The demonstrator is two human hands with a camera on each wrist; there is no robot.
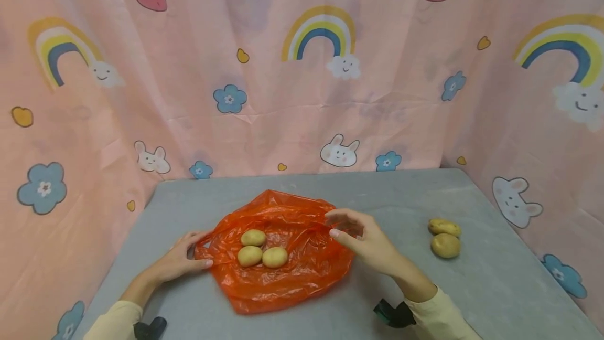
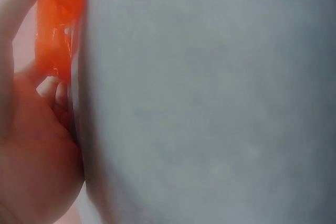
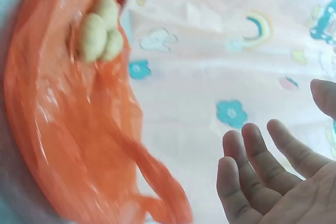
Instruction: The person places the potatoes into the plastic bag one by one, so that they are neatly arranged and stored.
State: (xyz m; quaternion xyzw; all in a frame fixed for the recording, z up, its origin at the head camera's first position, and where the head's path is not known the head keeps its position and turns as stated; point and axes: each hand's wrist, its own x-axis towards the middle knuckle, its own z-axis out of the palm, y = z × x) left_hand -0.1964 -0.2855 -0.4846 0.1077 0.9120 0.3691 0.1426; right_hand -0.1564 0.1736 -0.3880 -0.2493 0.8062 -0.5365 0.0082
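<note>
A crinkled orange plastic bag (image 1: 302, 282) lies spread out on the table, and three potatoes (image 1: 275, 257) sit together on it, left of its middle. My left hand (image 1: 176, 261) rests at the bag's left edge, thumb and fingers apart, the fingertips right at the plastic. In the left wrist view, part of the orange bag (image 2: 55, 40) passes in front of some of the fingers. Over the bag's right side hovers my right hand (image 1: 368, 237), its fingers spread and loosely bent. The right wrist view shows that hand (image 3: 273, 182) holding nothing, with a bag handle (image 3: 157, 177) beside it.
Two more potatoes (image 1: 445, 245) lie close together on the right of the grey table (image 1: 500, 277). A pink printed curtain (image 1: 283, 135) hangs behind the table and along both sides. Dark straps (image 1: 395, 314) show near both wrists.
</note>
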